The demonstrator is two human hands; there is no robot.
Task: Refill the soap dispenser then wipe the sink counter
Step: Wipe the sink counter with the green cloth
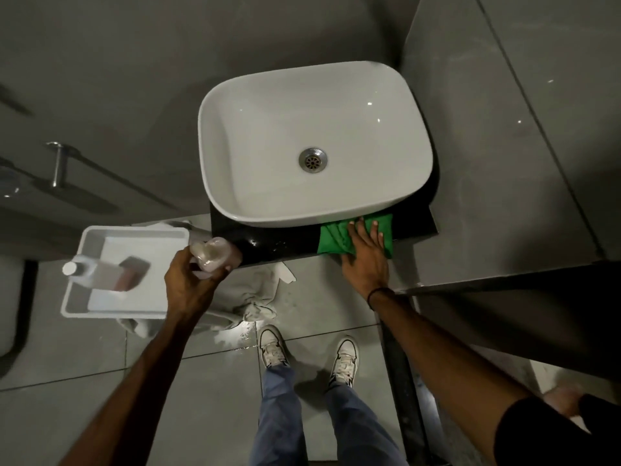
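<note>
A white basin [268, 129] sits on a narrow black counter [279, 245]. My right hand [364, 253] lies flat, fingers spread, on a folded green cloth [332, 238] at the counter's front right, just below the basin's rim. My left hand [191, 280] grips a clear soap dispenser [215, 253] holding pale liquid, at the counter's left end. A white refill bottle [97, 272] with a white cap lies in a white tray [75, 297] to the left.
A crumpled grey rag [258, 297] lies on the wet tiled floor below the counter, near my shoes [274, 346]. A grey wall panel [504, 129] closes the right side. A metal bar [58, 164] is mounted on the left wall.
</note>
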